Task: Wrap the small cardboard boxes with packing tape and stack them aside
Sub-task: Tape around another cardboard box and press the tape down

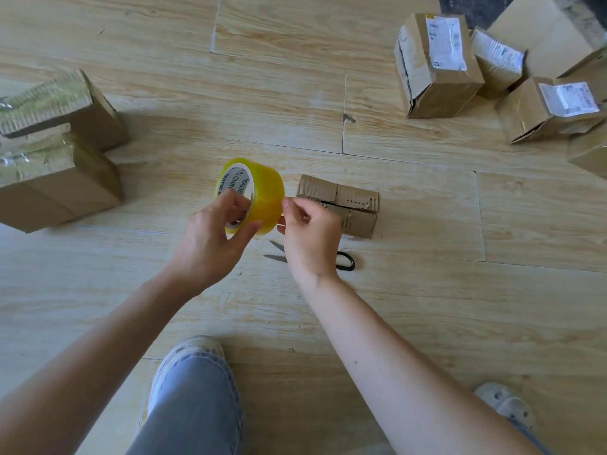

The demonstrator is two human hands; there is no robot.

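Wood floor (328,323), frame centre: you seem to be hunting the tape end.
Your left hand (210,238) grips the tape roll (262,195); your right hand (312,231) pinches at its edge. Cardboard box (354,205) lies just right of the roll; next, likely, peel a strip onto it.

The right hand (310,231) hides the middle of the scissors (276,257) and the near corner of a small cardboard box (354,205). The taped boxes (56,178) run off the left edge. Print on the shipping labels (446,41) is too small to read.
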